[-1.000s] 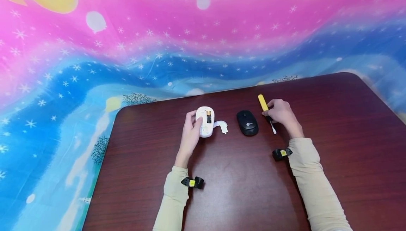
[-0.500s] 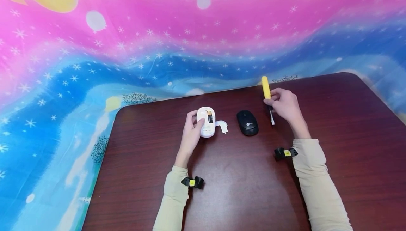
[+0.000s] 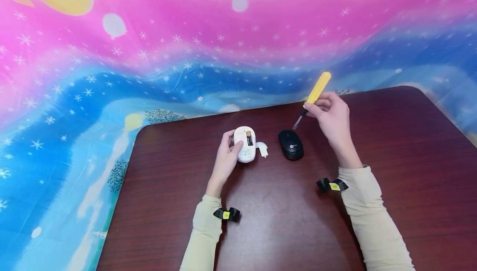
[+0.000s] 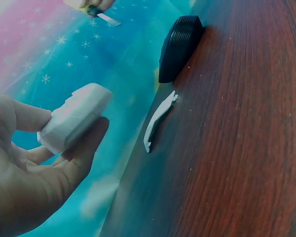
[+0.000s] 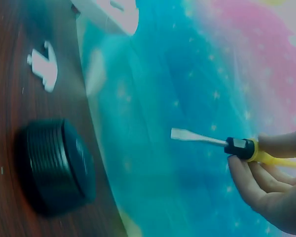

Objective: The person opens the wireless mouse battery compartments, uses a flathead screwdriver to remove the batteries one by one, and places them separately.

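Note:
My left hand [image 3: 225, 153] grips a white computer mouse [image 3: 247, 150] by its left side, underside facing up. A battery [image 3: 249, 138] shows in its open compartment. The white battery cover [image 3: 263, 149] lies on the table just right of that mouse. In my right hand [image 3: 333, 116] is a flathead screwdriver [image 3: 319, 87], pinched near where the yellow handle meets the black collar. Its metal blade [image 5: 197, 137] points down and left, toward the black mouse in the head view. That black mouse [image 3: 291, 144] sits on the table between my hands.
The dark red wooden table [image 3: 283, 213] ends at a back edge just beyond the mice. A pink and blue printed cloth [image 3: 208, 47] hangs behind it. Black wrist cameras [image 3: 227, 214] are strapped to both sleeves.
My right hand has lifted the screwdriver up from near the table and tilted it so the tip swings left. My left hand has shifted the white mouse slightly right.

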A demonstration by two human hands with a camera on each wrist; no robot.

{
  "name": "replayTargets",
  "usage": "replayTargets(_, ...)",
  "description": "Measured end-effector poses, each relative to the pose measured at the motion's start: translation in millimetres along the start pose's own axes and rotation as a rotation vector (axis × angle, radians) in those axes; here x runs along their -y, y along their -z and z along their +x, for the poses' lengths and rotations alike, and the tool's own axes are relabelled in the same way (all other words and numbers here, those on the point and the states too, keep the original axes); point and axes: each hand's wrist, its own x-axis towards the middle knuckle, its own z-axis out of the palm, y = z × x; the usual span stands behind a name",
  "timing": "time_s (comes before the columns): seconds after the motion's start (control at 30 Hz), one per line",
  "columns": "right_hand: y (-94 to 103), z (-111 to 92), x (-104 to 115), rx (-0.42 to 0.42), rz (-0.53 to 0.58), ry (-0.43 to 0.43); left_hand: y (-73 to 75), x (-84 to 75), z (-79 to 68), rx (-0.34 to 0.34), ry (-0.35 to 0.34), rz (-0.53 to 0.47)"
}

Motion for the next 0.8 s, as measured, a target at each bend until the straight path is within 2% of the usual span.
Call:
replayTargets(0.13,-9.1,-5,9,0.022,0.21,-0.008,-1.5,-2.2,-0.2,-0.012,0.012,0.033)
replayTargets(0.3,-20.8,-13,16,0.055,0.314,0.002,-3.1,-4.6,-1.2,-0.011,0.034,0.077)
replayTargets(0.8,-50.1,-24,10,0.143,0.266,-0.016,-5.0,-2.1,-2.0,-0.019,0.073,0.075)
